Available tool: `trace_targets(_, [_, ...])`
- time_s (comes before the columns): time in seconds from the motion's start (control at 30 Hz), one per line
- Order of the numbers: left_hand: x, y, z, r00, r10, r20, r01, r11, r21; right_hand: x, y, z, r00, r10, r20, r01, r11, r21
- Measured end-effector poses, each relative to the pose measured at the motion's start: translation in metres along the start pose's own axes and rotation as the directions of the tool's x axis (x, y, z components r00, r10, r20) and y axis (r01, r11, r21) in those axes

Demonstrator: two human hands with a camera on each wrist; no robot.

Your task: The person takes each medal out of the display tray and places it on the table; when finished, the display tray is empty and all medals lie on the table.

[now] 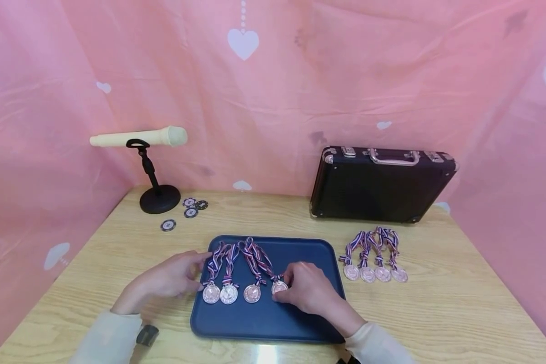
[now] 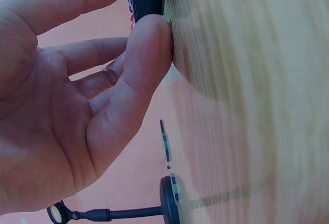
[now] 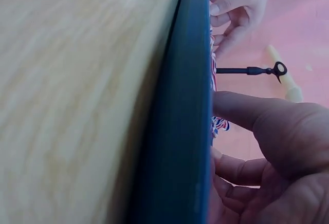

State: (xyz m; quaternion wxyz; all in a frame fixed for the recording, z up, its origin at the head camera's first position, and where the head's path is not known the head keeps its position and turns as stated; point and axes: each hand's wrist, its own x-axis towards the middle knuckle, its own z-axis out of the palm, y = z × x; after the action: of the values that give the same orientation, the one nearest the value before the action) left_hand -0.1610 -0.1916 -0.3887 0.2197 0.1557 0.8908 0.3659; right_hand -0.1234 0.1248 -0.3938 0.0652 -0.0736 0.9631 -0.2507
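A dark blue tray lies on the table, with several medals on striped ribbons laid out across it. My right hand is over the tray's right half, thumb and fingers at the edges of the rightmost medal. To its left lie a second medal and a pair close together, a silvery medal and a pinkish medal. At the tray's left rim is my left hand, fingers loosely bent beside the leftmost ribbon. In the left wrist view its thumb meets the tray's outer side.
Several more medals lie in a row right of the tray. Behind them stands a black case with a metal handle. At the back left, a cream microphone sits on a black stand, near several poker chips. Pink cloth hangs behind.
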Motion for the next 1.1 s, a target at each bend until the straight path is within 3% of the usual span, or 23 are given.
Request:
trace_targets(0.13, [0.0,0.001,0.0,1.0,-0.012,0.0,0.012,1.0,-0.006,-0.001,0.004,-0.003,0.999,0.022,0.047,-0.029,0.988,0.15])
trace_targets(0.37, [0.0,0.001,0.0,1.0,-0.014,0.004,0.014,0.999,-0.029,-0.001,0.021,-0.011,0.995,-0.006,0.101,-0.036,0.913,0.405])
trace_targets(0.43, [0.001,0.0,0.0,1.0,-0.014,0.007,0.014,0.999,-0.03,0.0,0.028,-0.012,0.992,-0.033,0.124,-0.03,0.88,0.474])
trace_targets(0.6, [0.001,-0.002,0.001,1.0,-0.019,0.008,0.02,0.999,-0.035,-0.001,0.042,-0.014,0.982,-0.085,0.169,-0.046,0.76,0.648])
trace_targets(0.77, [0.001,-0.003,0.001,1.0,0.001,0.006,-0.001,0.999,-0.036,-0.003,0.048,-0.024,0.979,-0.072,0.189,-0.086,0.699,0.71])
trace_targets(1.1, [0.0,-0.003,0.001,1.0,-0.002,-0.001,0.002,1.0,-0.026,-0.009,0.071,-0.058,0.987,0.0,0.158,-0.121,0.647,0.753])
